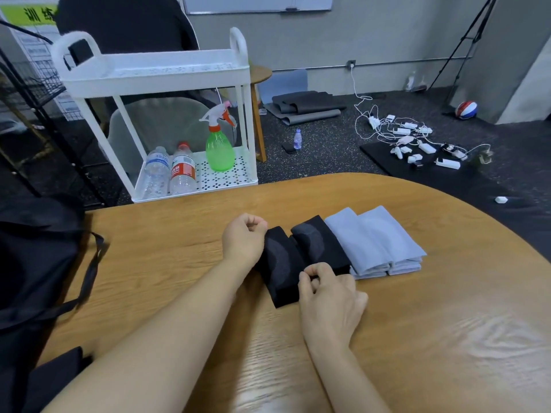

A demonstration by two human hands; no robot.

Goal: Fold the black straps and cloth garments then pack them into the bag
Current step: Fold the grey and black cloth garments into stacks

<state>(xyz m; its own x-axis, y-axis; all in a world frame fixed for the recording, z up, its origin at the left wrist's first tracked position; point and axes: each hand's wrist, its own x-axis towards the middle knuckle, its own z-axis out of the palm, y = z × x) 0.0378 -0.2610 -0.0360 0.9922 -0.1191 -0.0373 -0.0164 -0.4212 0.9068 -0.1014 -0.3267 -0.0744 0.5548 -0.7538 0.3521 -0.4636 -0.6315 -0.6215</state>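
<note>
We see the left hand (pixel 244 236) curled at the far end of a folded black strap (pixel 281 266), the right hand (pixel 328 296) pinching its near edge. A second strap (pixel 320 245) and pale blue folded cloths (pixel 375 239) lie alongside on the wood-grain table (pixel 447 338). The black fabric bag (pixel 35 257) sits left.

Bare stretch of the oval wooden table (pixel 447 308) right of and in front of the folded items, also a bare strip between them and the black fabric bag (pixel 35 263) at the left edge, whose loose strap (pixel 92 263) lies across the tabletop. Folded black straps (pixel 286 263) and pale blue folded cloths (pixel 375 242) fill the centre, touching side by side. White plastic trolley (pixel 155 114) stands just past the far table edge.
</note>
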